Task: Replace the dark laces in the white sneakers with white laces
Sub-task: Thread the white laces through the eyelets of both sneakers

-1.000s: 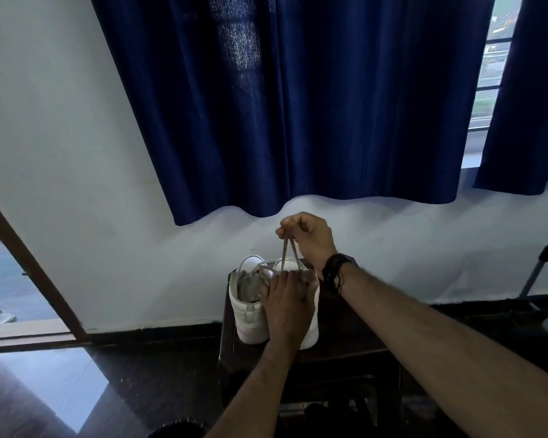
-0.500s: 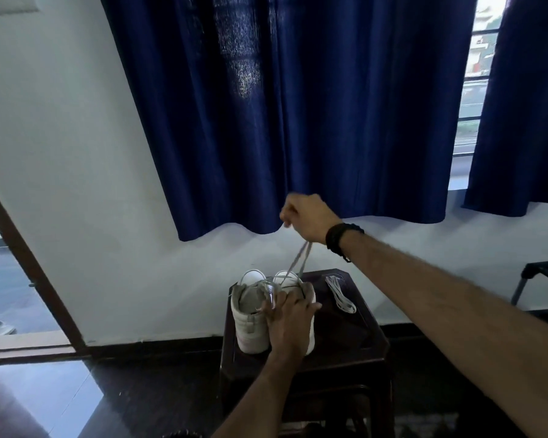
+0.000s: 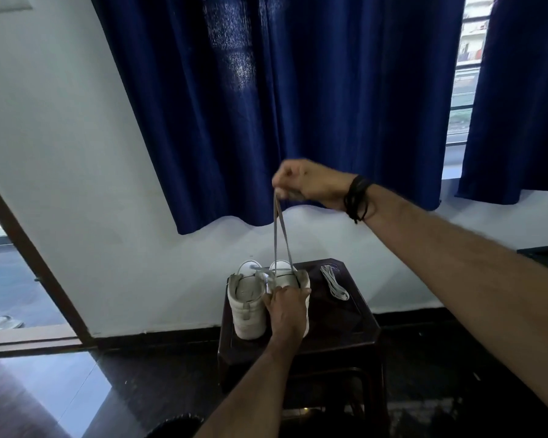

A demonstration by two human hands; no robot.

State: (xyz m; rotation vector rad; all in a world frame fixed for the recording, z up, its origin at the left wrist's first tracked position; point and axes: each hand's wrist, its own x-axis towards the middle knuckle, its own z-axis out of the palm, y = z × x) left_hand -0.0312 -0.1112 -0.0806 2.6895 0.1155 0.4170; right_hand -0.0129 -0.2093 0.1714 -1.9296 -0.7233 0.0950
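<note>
- A white wall (image 3: 60, 153) runs behind the scene, with dark blue curtains (image 3: 282, 105) hung over a window; a strip of daylight shows between the two curtain panels at upper right, and a brown door frame (image 3: 29, 257) slants along the left edge.
- A small dark wooden stool (image 3: 339, 339) stands on a glossy dark floor (image 3: 45, 399) against the wall.
- Two white sneakers (image 3: 247, 305) sit side by side on the left half of the stool top, heels toward the camera and toes toward the wall, so their long axes run away from the viewer.
- The right hand (image 3: 310, 184) is raised well above the shoes, its fingers curled and pinching both strands of the dark lace (image 3: 280, 235).
- The lace runs nearly upright and taut, the two strands spreading slightly as they drop into the right-hand sneaker.
- The left hand (image 3: 287, 306) rests on the heel of that sneaker, fingers curled over its collar and gripping it.
- The left hand hides most of the right-hand sneaker; its eyelets cannot be made out.
- White laces (image 3: 334, 282) lie in a loose bundle on the stool just right of the shoes, their length pointing toward the wall.
- A black wristband (image 3: 356, 197) circles the right wrist.
- Both forearms are cut off at the frame's lower edge.
</note>
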